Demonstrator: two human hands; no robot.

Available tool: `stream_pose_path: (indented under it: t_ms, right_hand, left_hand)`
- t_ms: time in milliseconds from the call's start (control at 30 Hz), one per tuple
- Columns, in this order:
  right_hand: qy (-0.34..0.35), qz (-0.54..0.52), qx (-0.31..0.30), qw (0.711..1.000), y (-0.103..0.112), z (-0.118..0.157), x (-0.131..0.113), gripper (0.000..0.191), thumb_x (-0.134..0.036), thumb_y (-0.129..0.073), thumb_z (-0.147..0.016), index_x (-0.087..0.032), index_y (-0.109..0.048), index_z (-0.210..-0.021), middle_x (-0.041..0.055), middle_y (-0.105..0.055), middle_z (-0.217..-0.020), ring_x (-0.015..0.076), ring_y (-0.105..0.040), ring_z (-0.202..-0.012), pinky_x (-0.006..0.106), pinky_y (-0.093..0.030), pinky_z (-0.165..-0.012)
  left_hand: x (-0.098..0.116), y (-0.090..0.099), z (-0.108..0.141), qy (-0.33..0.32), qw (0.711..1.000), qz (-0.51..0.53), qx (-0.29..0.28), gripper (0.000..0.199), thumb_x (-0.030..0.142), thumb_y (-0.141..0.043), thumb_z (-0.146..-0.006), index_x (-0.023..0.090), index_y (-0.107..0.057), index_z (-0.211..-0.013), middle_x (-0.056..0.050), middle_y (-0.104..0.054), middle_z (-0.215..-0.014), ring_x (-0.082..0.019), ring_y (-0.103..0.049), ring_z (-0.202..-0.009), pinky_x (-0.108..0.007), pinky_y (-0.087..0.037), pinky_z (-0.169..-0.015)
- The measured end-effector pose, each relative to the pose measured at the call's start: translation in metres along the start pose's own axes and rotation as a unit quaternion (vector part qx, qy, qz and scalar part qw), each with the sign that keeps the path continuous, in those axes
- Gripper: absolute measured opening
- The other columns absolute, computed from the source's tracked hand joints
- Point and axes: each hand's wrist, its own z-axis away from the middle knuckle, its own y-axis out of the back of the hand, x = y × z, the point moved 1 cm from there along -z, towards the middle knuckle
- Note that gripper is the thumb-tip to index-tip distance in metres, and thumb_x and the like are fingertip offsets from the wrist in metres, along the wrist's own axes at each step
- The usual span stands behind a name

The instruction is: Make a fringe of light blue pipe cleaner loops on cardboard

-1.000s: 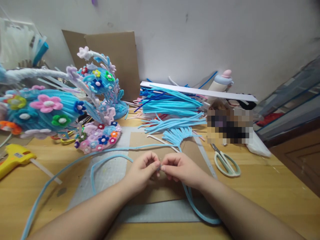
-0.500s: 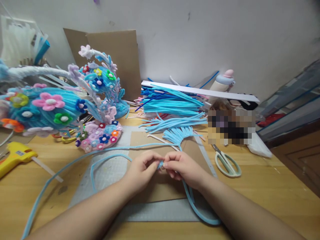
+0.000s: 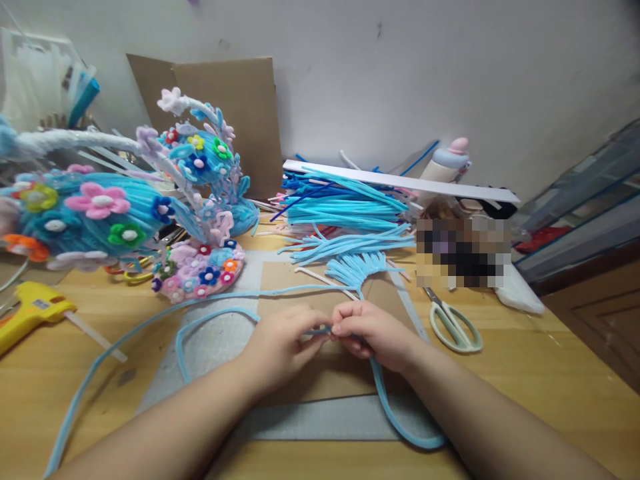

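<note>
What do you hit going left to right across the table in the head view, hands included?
Yellow glue gun, flower-covered base, left hand, right hand, pale-handled scissors.

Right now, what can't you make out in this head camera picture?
All in the head view:
Blue strand between the hands: its end, hidden by the fingers of the right hand.
Left hand: its grip on that strand is unclear where the fingertips meet.
Yellow glue gun: cut off by the left edge; its label is too small to read.
Pixelated patch: whatever lies under it is masked.
</note>
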Motion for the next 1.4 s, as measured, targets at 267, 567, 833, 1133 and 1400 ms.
stream_pose_path:
  t_ms: [267, 567, 833, 1133, 1400]
  right_hand:
    - [0.002, -0.039, -0.005, 0.999, 0.0, 0.0, -0.001, 0.012, -0.021, -0.062, -0.065, -0.015, -0.054, -0.059, -0.0088, -0.036, -0.037, 0.0025, -0.023, -0.031, 0.016, -0.016, -0.032]
    - [-0.012, -0.017, -0.027, 0.999, -0.003, 0.003, -0.004, 0.017, -0.026, -0.062, -0.069, -0.015, -0.051, -0.063, -0.0085, -0.04, -0.041, 0.0024, -0.03, -0.031, 0.015, -0.017, -0.031]
    - [-0.091, -0.11, -0.072, 0.987, -0.006, 0.004, 0.001, 0.011, -0.023, -0.051, -0.074, -0.015, -0.049, -0.066, -0.0062, -0.045, -0.045, 0.0015, -0.032, -0.028, 0.013, -0.015, -0.03]
    - [-0.254, -0.211, -0.12, 0.936, -0.007, 0.011, -0.004, 0.021, -0.024, -0.039, -0.079, -0.013, -0.055, -0.071, -0.0055, -0.045, -0.044, 0.0035, -0.032, -0.026, 0.015, -0.015, -0.028]
    - [-0.116, 0.003, 0.024, 0.993, -0.023, 0.022, -0.002, 0.011, -0.023, -0.044, -0.076, -0.017, -0.048, -0.067, -0.0091, -0.033, -0.045, 0.0039, -0.02, -0.033, 0.019, -0.014, -0.037]
  left_hand:
    - [-0.002, -0.001, 0.001, -0.007, 0.999, -0.035, 0.034, 0.009, 0.019, -0.054, -0.083, 0.019, -0.061, -0.088, -0.001, -0.064, -0.078, -0.014, -0.058, -0.072, -0.024, -0.042, -0.065]
    - [-0.003, -0.004, 0.006, -0.01, 0.993, -0.094, 0.077, 0.011, 0.022, -0.054, -0.084, 0.017, -0.06, -0.076, -0.001, -0.064, -0.067, -0.013, -0.058, -0.062, -0.023, -0.039, -0.057]
    - [0.0, -0.003, 0.003, -0.094, 0.981, -0.139, 0.1, 0.01, 0.012, -0.052, -0.081, 0.017, -0.061, -0.085, -0.002, -0.063, -0.071, -0.015, -0.055, -0.067, -0.026, -0.04, -0.06]
    - [0.006, -0.002, 0.006, -0.138, 0.971, -0.171, 0.093, 0.01, 0.015, -0.05, -0.083, 0.016, -0.059, -0.082, -0.003, -0.06, -0.066, -0.015, -0.051, -0.063, -0.027, -0.038, -0.057]
    - [0.009, -0.009, 0.007, -0.109, 0.982, -0.14, 0.07, 0.012, 0.012, -0.045, -0.081, 0.017, -0.052, -0.072, -0.003, -0.055, -0.064, -0.015, -0.048, -0.062, -0.026, -0.036, -0.056]
